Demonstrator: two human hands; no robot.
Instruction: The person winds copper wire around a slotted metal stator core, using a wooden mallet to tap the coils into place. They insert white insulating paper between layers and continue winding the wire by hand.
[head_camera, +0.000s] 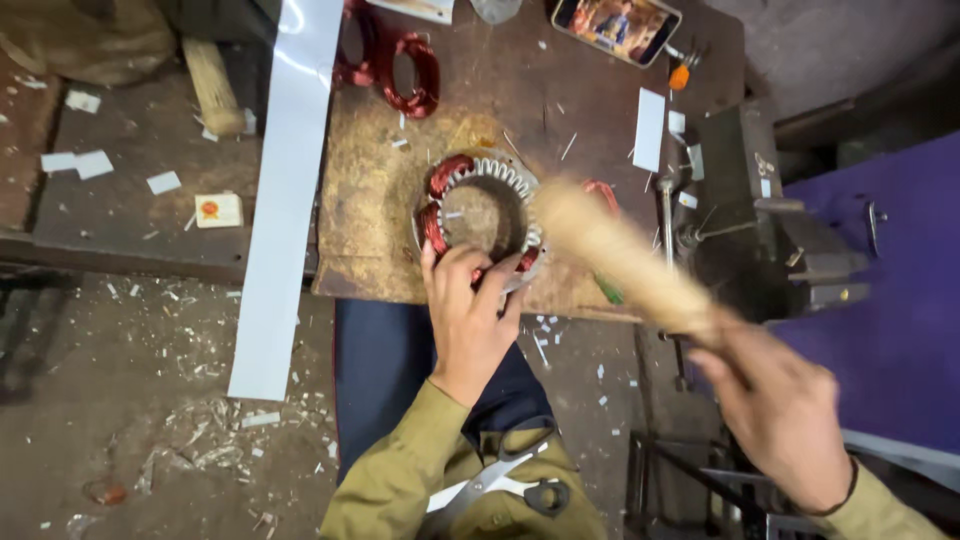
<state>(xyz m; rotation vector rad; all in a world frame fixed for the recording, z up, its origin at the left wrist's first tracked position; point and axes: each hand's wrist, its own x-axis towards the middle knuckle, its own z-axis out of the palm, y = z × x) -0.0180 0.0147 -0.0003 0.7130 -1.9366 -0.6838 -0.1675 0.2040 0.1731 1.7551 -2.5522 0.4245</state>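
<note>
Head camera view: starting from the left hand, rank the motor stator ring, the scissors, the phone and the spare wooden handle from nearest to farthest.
From the left hand:
1. Stator ring, under its fingertips, on the bench.
2. Scissors, on the lap just below the wrist.
3. Phone, top edge, right of centre.
4. Spare wooden handle, upper left.
The last two are nearly level.

A round metal motor ring (482, 215) with white slot liners and red copper coils lies flat on the rusty desk (370, 200), its near rim under the fingers of the left hand (468, 315). A pale wooden mallet (615, 255), blurred, slants above the ring's right side, its handle held in the right hand (775, 410).
</note>
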